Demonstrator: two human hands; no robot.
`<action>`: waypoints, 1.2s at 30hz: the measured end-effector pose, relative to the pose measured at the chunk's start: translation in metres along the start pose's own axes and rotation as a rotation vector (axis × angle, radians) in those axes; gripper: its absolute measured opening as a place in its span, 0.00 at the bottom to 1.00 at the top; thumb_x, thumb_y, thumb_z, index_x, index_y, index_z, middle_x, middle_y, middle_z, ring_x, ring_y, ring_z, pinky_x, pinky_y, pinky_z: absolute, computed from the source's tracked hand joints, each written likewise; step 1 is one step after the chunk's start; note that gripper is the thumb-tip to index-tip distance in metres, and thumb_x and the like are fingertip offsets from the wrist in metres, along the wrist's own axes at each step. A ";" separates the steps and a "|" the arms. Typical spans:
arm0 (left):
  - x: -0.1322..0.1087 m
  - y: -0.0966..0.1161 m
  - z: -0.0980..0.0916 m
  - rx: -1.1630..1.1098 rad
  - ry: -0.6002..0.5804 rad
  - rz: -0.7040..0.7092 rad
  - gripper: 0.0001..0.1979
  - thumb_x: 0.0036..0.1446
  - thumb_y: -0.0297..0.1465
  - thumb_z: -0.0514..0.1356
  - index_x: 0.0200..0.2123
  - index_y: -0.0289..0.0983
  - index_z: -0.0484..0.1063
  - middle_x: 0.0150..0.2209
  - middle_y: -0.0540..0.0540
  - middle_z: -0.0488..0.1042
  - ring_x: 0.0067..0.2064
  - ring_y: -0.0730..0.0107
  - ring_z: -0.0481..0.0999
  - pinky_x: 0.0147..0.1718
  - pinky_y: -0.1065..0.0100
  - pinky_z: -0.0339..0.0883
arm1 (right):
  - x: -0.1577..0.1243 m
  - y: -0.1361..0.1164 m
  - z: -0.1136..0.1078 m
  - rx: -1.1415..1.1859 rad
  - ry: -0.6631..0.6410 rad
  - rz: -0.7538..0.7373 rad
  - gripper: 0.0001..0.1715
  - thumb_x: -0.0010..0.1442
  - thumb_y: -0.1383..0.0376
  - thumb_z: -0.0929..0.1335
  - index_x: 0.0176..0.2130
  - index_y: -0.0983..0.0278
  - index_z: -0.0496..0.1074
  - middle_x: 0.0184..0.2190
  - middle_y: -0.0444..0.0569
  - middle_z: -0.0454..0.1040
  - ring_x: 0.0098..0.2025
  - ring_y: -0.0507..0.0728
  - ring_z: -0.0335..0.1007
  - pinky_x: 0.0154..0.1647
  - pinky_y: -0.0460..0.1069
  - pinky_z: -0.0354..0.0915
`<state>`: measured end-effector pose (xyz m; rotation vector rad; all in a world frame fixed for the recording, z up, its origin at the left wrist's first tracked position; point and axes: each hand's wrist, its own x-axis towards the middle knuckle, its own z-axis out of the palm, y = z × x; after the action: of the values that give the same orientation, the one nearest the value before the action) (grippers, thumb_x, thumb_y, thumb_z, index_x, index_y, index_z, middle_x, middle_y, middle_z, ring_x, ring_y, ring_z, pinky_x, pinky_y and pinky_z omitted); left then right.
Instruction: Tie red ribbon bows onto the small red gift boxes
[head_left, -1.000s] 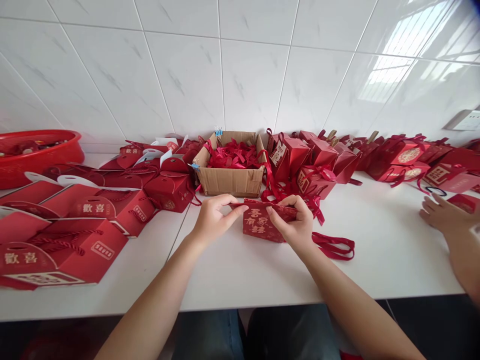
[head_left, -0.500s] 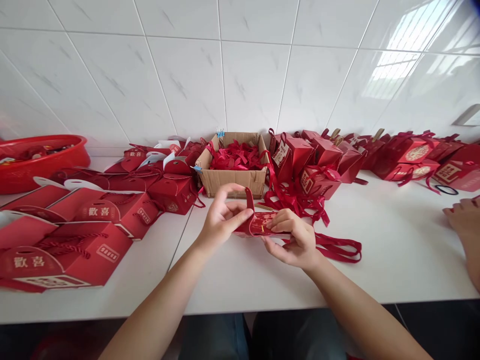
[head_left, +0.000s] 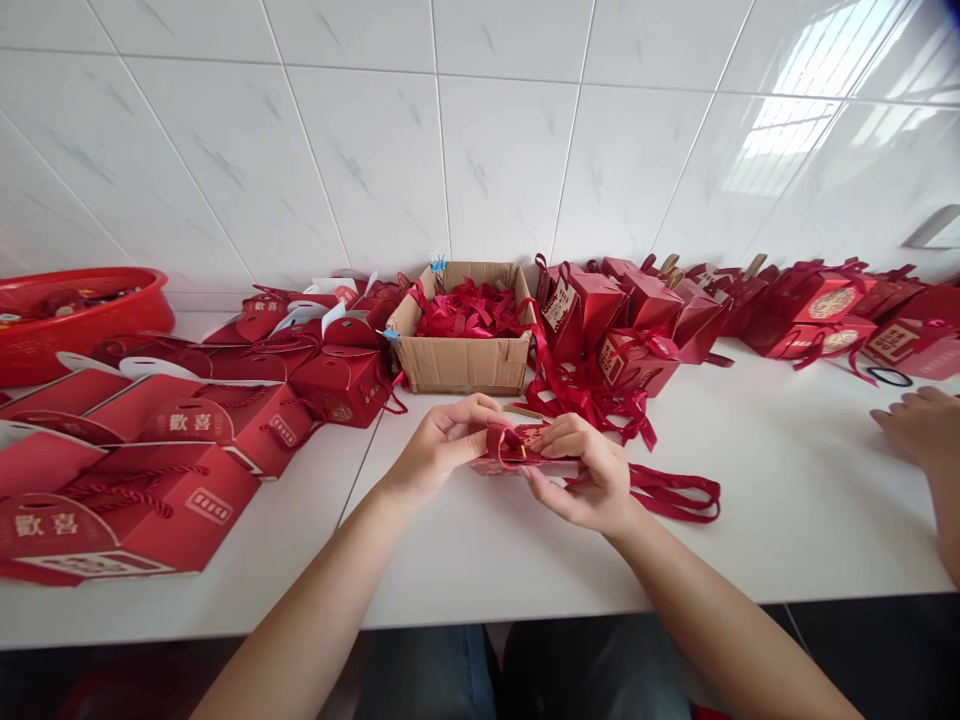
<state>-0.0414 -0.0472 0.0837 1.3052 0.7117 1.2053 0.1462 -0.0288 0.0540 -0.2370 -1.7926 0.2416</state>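
Observation:
A small red printed box (head_left: 530, 434) lies on the white table in front of me, partly covered by my fingers. My left hand (head_left: 441, 447) pinches a red ribbon (head_left: 495, 438), which curls in a loop over the box's left end. My right hand (head_left: 585, 472) is closed on the box's right part, its fingertips on the top and the thumb along the near side. Red ribbon strands (head_left: 679, 492) trail on the table just right of that hand.
Behind my hands stands a cardboard box (head_left: 463, 366) of red ribbons. Red gift boxes (head_left: 217, 425) crowd the left, near a red basin (head_left: 90, 330). More tied red boxes (head_left: 592, 310) line the wall at right. Another person's hand (head_left: 919, 420) rests at the right edge.
My left hand has brought the upright ribbon end down and folded it into a loop over the box. My right hand has stayed on the box.

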 end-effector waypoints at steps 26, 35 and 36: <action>-0.002 -0.008 -0.003 0.050 -0.005 0.066 0.10 0.55 0.36 0.62 0.32 0.34 0.73 0.32 0.46 0.77 0.34 0.72 0.76 0.34 0.72 0.69 | 0.002 0.000 0.000 0.011 0.011 0.001 0.15 0.50 0.73 0.71 0.36 0.62 0.65 0.27 0.46 0.70 0.29 0.54 0.69 0.28 0.50 0.68; -0.002 -0.006 -0.003 0.035 -0.118 0.067 0.10 0.57 0.36 0.60 0.34 0.34 0.73 0.35 0.44 0.77 0.37 0.68 0.77 0.38 0.67 0.71 | 0.000 0.001 0.000 0.018 0.013 0.005 0.16 0.49 0.74 0.72 0.36 0.61 0.65 0.27 0.47 0.70 0.30 0.55 0.69 0.28 0.50 0.69; -0.002 -0.007 -0.004 0.035 -0.147 0.077 0.10 0.56 0.36 0.60 0.34 0.34 0.74 0.35 0.43 0.77 0.38 0.67 0.77 0.38 0.67 0.71 | 0.000 0.001 0.000 0.021 0.015 0.002 0.16 0.49 0.74 0.72 0.36 0.62 0.65 0.27 0.47 0.70 0.30 0.55 0.69 0.28 0.50 0.69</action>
<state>-0.0442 -0.0469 0.0759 1.4455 0.5829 1.1494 0.1458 -0.0277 0.0533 -0.2257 -1.7741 0.2591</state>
